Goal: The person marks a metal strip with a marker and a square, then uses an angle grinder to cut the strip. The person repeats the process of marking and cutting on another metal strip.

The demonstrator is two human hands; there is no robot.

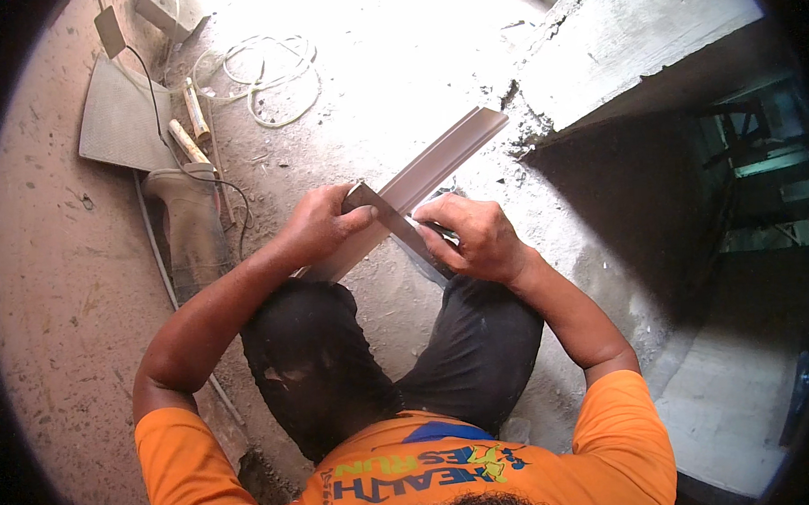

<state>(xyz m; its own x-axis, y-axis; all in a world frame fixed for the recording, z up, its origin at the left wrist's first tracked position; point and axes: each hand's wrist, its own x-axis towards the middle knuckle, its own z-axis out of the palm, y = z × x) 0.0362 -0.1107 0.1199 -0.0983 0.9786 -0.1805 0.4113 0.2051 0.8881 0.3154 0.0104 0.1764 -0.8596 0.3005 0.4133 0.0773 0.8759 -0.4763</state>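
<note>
Had one pale channel-section strip (pixel 443 159) running diagonally from centre frame, by my left knee (pixel 309 304), to right of upper centre. One flat metal straightedge (pixel 396 219) lay across it, mid-frame. Hands near each other, not touching: left hand (pixel 326 222) clamped on the straightedge's upper end, thumb on top; right hand (pixel 483 238) pinched round one slim tool (pixel 447 233) just right of it, kind mostly hidden by my fingers. Upper left: one loose coil of pale tubing (pixel 283 121), two pale cylinders (pixel 188 142), one grey panel (pixel 120 111).
</note>
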